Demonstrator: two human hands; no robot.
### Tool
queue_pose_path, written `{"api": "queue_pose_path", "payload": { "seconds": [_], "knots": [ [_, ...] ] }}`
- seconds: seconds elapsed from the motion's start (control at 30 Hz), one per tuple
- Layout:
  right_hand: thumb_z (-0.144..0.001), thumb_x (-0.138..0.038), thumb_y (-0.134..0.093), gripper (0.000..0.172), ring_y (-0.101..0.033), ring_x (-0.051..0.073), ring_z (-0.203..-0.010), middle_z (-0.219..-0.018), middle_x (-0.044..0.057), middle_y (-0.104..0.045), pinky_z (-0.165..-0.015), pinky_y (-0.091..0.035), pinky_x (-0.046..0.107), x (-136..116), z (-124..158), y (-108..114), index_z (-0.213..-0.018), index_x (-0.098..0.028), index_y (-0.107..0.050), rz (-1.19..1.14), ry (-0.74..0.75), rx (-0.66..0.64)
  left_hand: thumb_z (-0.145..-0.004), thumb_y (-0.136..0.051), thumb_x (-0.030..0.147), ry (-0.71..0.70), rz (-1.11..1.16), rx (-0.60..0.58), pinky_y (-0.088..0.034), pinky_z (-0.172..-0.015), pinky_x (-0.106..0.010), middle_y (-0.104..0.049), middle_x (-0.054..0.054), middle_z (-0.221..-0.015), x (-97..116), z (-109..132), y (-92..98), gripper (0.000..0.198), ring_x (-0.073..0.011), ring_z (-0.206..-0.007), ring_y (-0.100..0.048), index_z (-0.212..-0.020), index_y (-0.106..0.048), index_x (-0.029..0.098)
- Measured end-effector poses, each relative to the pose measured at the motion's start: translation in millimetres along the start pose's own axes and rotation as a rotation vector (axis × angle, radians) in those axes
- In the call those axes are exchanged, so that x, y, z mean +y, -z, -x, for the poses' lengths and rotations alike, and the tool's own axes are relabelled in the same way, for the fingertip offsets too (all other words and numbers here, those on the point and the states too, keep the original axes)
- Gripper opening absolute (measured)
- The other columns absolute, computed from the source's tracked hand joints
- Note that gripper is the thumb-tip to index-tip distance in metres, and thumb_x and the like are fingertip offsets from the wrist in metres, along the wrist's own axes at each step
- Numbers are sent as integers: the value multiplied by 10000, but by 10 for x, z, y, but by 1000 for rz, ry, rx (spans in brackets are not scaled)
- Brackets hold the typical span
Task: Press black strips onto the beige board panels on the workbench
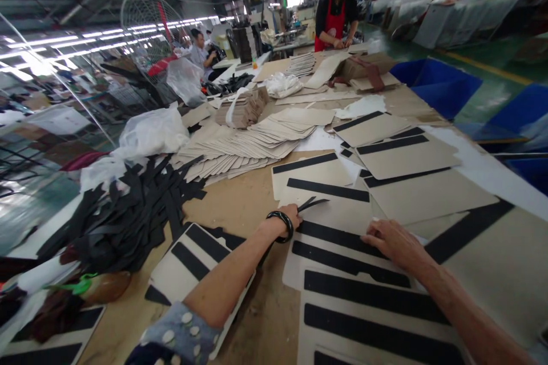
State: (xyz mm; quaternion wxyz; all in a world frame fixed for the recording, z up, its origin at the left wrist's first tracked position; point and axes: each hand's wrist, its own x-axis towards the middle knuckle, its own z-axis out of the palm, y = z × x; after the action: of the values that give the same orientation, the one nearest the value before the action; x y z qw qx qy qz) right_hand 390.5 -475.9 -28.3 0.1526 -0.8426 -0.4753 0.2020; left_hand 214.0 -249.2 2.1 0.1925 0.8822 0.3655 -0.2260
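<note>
I had my left hand (292, 215) down on a beige card sheet (329, 214), fingers pinched on the end of a thin black strip (312, 203) that curled up off the sheet just beside the fingertips; a dark bangle (281, 223) sat on that wrist. My right hand (391, 239) lay flat and relaxed, gripping nothing, palm on the next sheet with black bands (342, 251), which overlapped the lower edge of the first one. Both sheets lay near the middle of the long work table (240, 205), with more banded sheets (398, 148) spread beyond them. Left of my forearm sat a loose heap of black strips (128, 217), and behind that a fanned stack of plain beige sheets (248, 145) and some white plastic bags (149, 131). At the far end of the table a person in a red apron (334, 17) bent over other sheets, well apart from my hands. Blue bins (436, 85) stood off the right side of the table.
</note>
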Motion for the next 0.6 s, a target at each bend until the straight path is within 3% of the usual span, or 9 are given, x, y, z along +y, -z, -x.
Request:
{"api": "queue_pose_path", "payload": {
  "seconds": [0.13, 0.3, 0.43, 0.6],
  "knots": [
    [-776, -365, -534, 165, -550, 189, -761, -714, 4, -608, -663, -359, 299, -10, 41, 39, -701, -236, -605, -77, 53, -64, -873, -551, 338, 5, 50, -57, -495, -789, -392, -565, -66, -1095, 80, 31, -42, 291, -193, -931, -576, -1103, -543, 159],
    [-759, -359, -556, 150, -559, 162, -715, -766, 11, -611, -658, -378, 279, 13, 42, 58, -762, -217, -604, -158, 64, -77, -881, -541, 338, -58, 174, -28, -513, -709, -339, -587, -48, -1005, 170, 108, 4, 258, -159, -825, -591, -1052, -557, 146],
    [-737, -383, -580, 281, -563, 190, -833, -889, 41, -627, -746, -386, 304, 34, 65, 78, -949, -201, -607, -235, 81, -70, -880, -535, 301, -172, 285, 70, -470, -564, -245, -566, 13, -777, 258, 268, 148, 175, -96, -611, -538, -934, -556, 136],
    [-732, -371, -573, 283, -542, 146, -637, -668, -26, -589, -617, -398, 267, 44, 66, 252, -950, -191, -600, -386, 156, -180, -764, -605, 211, -375, 376, 252, -383, -583, -224, -479, 70, -635, 371, 523, 422, 109, -88, -597, -462, -734, -514, 161]
  ]
}}
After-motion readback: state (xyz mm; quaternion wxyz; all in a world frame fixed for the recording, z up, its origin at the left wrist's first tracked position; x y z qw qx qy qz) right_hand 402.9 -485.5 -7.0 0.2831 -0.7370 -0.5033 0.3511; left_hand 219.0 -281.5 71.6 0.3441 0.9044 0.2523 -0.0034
